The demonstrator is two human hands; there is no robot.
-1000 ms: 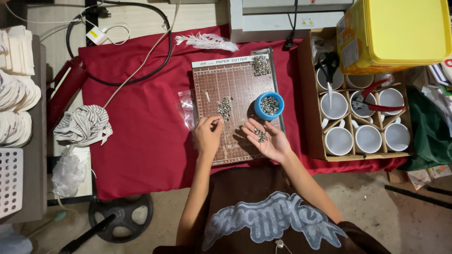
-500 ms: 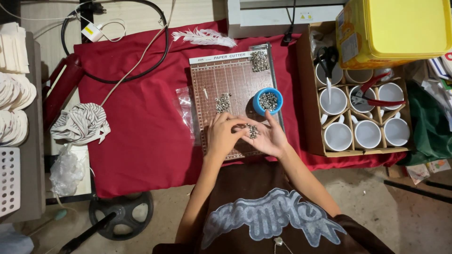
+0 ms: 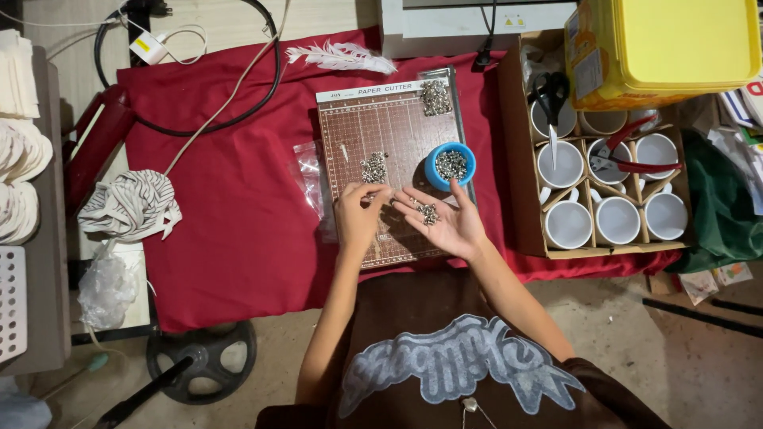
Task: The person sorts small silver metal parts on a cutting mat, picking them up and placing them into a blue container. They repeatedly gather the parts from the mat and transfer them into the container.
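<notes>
right hand (image 3: 442, 218) palm-up, fingers apart, cupping metal bits (image 3: 428, 212) | left hand (image 3: 359, 213) pinching one | cutting mat (image 3: 389, 151), red cloth (image 3: 230, 199)

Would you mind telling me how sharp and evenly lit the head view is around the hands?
Head view: even, soft lighting, no harsh glare; the left hand and right hand are sharp, though the small metal pieces in the right palm are too tiny to resolve; straight edges bow slightly near the corners.

This looks like a small home craft workshop: a red cloth-covered worktable (image 3: 238, 238) holds a brown gridded paper cutter (image 3: 389, 151) at centre frame, a cardboard box of white mugs (image 3: 612, 214) at right, and stacked white fabric pieces (image 3: 20, 175) at left.
</notes>
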